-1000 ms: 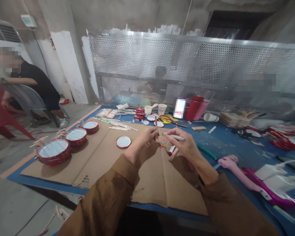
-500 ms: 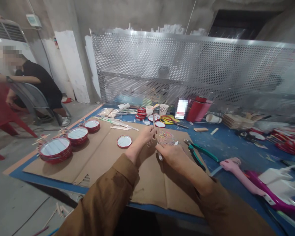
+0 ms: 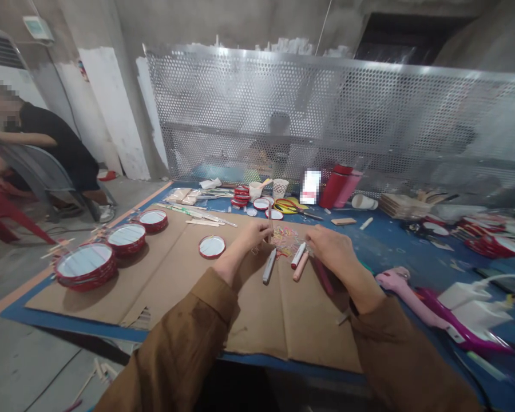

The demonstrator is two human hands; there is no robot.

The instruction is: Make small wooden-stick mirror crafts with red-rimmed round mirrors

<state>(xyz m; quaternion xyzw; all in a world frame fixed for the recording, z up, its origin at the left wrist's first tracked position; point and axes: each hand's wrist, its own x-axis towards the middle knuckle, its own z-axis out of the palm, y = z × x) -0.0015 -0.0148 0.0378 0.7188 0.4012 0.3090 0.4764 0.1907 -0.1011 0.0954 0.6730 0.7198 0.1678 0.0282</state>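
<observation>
My left hand [image 3: 257,236] pinches a thin wooden craft stick [image 3: 270,216], which stands upright above the cardboard [image 3: 249,309]. Beside it lies a pile of coloured rubber bands [image 3: 285,239]. My right hand [image 3: 332,247] is at the pile's right edge, fingers curled together; whatever they hold is hidden. Between and below the hands rest a grey marker [image 3: 269,266], a white marker with a red end [image 3: 298,256] and a peach-coloured marker [image 3: 301,268]. A dark red stick-like thing [image 3: 323,277] lies under my right wrist. A round red-rimmed lid [image 3: 212,246] lies left of my left hand.
Stacks of red-rimmed lids [image 3: 86,266] line the cardboard's left side. Toward the back are paper cups [image 3: 280,188], yellow-handled scissors [image 3: 285,206], a phone [image 3: 311,187] and a red bottle [image 3: 336,186]. A pink glue gun [image 3: 412,292] and white plugs [image 3: 476,306] are at right. A person sits far left.
My right hand has moved right, away from my left hand, uncovering the markers and now blocking most of the green-handled pliers. My left hand still holds the craft stick. The view has shifted slightly.
</observation>
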